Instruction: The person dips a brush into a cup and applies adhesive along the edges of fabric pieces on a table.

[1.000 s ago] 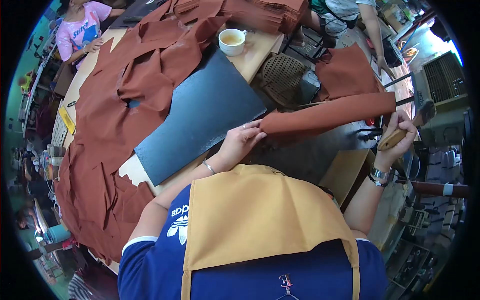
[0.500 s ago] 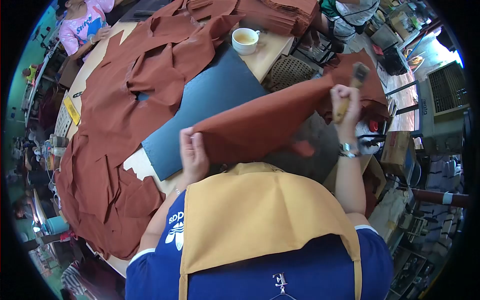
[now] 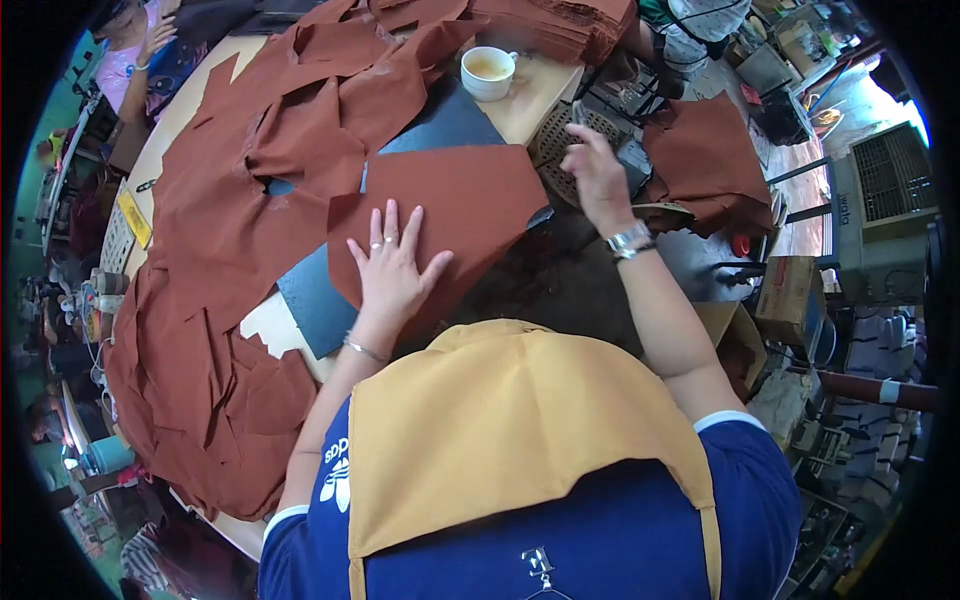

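My left hand [image 3: 393, 262] lies flat with fingers spread on a reddish-brown sheet of leather-like material [image 3: 480, 185]. That sheet rests across a dark blue-grey board [image 3: 312, 300] on the table. Raised to the right of the sheet, my right hand [image 3: 600, 182] has its fingers curled around a brush [image 3: 578, 112], which is mostly hidden and shows only as a blurred tip. A white cup [image 3: 487, 88] with pale yellowish contents stands on the table, beyond the sheet and to the left of my right hand.
Loose reddish-brown pieces [image 3: 210, 390] cover the table's left side, with a stack of them [image 3: 560, 35] at the back. More pieces [image 3: 708, 165] hang over a support at right. A perforated stool [image 3: 560, 150] stands beyond the table edge. Another person [image 3: 125, 75] sits at far left.
The sheet, held up between both hands before, now lies on the board. My left hand has flattened onto it. My right hand has moved left with the brush, toward the cup.
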{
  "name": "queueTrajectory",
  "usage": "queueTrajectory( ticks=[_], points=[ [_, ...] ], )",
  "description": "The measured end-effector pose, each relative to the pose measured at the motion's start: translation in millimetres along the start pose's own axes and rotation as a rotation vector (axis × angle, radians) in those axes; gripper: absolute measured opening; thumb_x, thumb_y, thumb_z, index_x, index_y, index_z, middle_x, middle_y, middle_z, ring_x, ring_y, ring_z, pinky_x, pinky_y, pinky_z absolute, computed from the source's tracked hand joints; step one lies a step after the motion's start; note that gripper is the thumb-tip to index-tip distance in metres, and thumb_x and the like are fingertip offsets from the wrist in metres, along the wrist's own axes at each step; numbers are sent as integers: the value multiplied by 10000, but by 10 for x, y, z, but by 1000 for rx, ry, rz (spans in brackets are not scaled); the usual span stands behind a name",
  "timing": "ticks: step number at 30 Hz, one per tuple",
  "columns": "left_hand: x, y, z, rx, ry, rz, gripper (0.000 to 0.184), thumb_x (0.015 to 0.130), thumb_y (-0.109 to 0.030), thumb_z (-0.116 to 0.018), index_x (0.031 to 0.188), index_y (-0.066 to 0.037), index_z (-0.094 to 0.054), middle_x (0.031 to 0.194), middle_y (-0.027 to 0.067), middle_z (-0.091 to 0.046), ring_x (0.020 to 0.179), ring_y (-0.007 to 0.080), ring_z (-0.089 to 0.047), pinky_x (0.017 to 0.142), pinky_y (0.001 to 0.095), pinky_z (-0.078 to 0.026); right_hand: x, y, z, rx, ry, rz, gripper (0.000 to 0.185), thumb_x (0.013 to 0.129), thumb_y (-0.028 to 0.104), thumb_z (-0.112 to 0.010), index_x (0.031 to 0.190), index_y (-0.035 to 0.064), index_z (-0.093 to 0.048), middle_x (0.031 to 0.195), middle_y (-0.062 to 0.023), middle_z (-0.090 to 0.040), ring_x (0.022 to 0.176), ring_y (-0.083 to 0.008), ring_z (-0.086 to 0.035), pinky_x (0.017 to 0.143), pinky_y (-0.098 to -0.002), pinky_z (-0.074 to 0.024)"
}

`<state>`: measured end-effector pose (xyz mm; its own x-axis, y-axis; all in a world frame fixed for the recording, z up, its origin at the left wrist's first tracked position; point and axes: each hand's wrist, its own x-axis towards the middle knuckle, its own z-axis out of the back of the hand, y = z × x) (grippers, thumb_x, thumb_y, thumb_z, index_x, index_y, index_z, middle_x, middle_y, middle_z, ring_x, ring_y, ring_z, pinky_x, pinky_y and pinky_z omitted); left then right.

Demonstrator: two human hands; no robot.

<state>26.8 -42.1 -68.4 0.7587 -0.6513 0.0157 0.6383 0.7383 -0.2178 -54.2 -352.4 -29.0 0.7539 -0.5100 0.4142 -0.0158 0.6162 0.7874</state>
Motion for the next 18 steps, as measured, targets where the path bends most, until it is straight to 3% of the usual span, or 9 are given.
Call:
queueTrajectory(
  ticks=[1, 2, 4, 7, 12, 18],
  points=[
    [28, 66, 3, -8, -1, -26, 845, 895, -664, -569, 1575, -219, -338, 1665, 151, -196, 1537, 371, -159, 1134, 734, -137, -52, -14, 165, 81, 19, -85, 441, 1053, 420, -519, 1371, 126, -599, 794, -10, -658, 717, -113, -639, 644, -278, -516],
    [72, 142, 7, -13, -8, -50, 846, 891, -669, -569, 1573, -222, -343, 1666, 147, -194, 1537, 368, -158, 1136, 733, -134, -112, 2, 294, 250, 6, -205, 507, 1068, 464, -455, 1405, 108, -581, 821, 24, -645, 722, -56, -608, 639, -227, -502],
    [172, 228, 6, -2, 6, -112, 844, 884, -677, -569, 1570, -236, -349, 1668, 129, -201, 1540, 358, -153, 1141, 729, -128, -260, 7, 542, 520, 30, -432, 467, 1050, 425, -531, 1364, 89, -615, 895, 1, -687, 752, -55, -628, 662, -203, -503],
    [339, 253, 11, 0, 20, -202, 834, 886, -677, -566, 1569, -249, -351, 1667, 119, -207, 1541, 348, -150, 1150, 719, -122, -500, 196, 566, 461, 42, -556, 367, 998, 316, -664, 1264, 63, -684, 945, -18, -722, 767, -67, -647, 699, -209, -518],
    [403, 259, 6, 0, 21, -227, 840, 881, -694, -556, 1562, -240, -367, 1661, 140, -216, 1539, 352, -159, 1149, 720, -126, -717, 408, 566, -48, 194, -105, 244, 860, 152, -796, 1078, 48, -759, 941, -66, -758, 752, -121, -675, 720, -254, -537],
    [314, 293, -30, 13, 1, -201, 847, 875, -701, -561, 1561, -243, -369, 1661, 144, -213, 1532, 379, -164, 1140, 724, -146, -760, 439, 392, -160, 263, 185, 192, 831, 94, -771, 1014, 47, -740, 885, -116, -701, 839, -261, -685, 776, -345, -553]
  ],
)
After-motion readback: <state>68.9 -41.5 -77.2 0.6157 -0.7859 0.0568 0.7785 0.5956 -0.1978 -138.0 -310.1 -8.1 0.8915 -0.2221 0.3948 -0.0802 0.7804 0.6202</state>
